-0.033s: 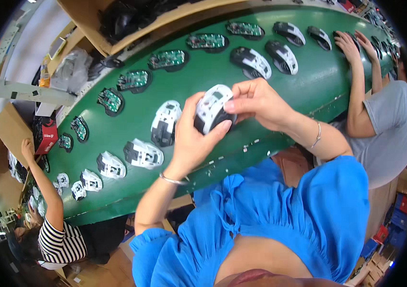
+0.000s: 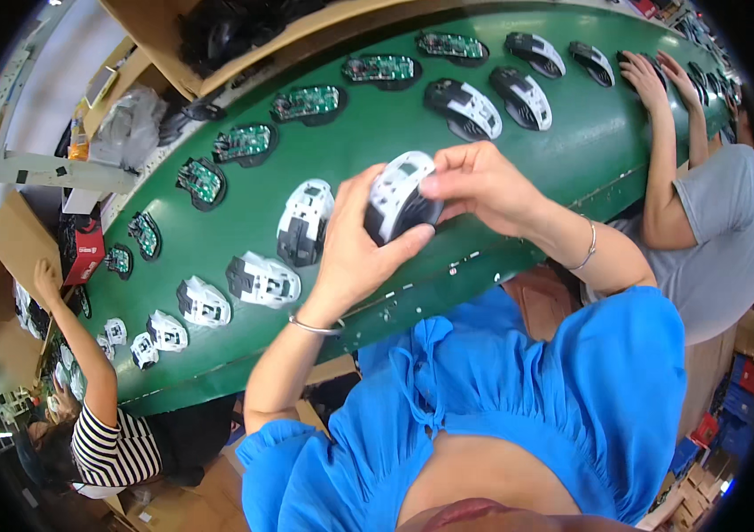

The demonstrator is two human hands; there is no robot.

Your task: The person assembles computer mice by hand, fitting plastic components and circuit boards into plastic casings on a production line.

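Note:
Above the green work surface I hold a black-and-white computer mouse (image 2: 402,197), tilted, with its light shell facing up. My left hand (image 2: 361,232) is wrapped round its left and lower side, the thumb along the bottom. At the upper right edge my right hand (image 2: 481,184) pinches the mouse between thumb and fingers; the fingertips are slightly blurred. Just left of my left hand lies a white-and-black mouse shell (image 2: 304,222), and a second white shell (image 2: 263,280) lies nearer me. Two mice (image 2: 465,108) lie beyond my right hand.
Along the far side of the green bench (image 2: 217,235) runs a row of black mouse bases with green circuit boards (image 2: 308,105). A cardboard box (image 2: 191,84) with black parts stands behind. One co-worker's hands (image 2: 647,78) are at far right; another's arm (image 2: 75,328) reaches in at left.
The held mouse and my hands have shifted very slightly, and the mouse is turned a little. The whole view has moved a touch; the items on the bench keep their places.

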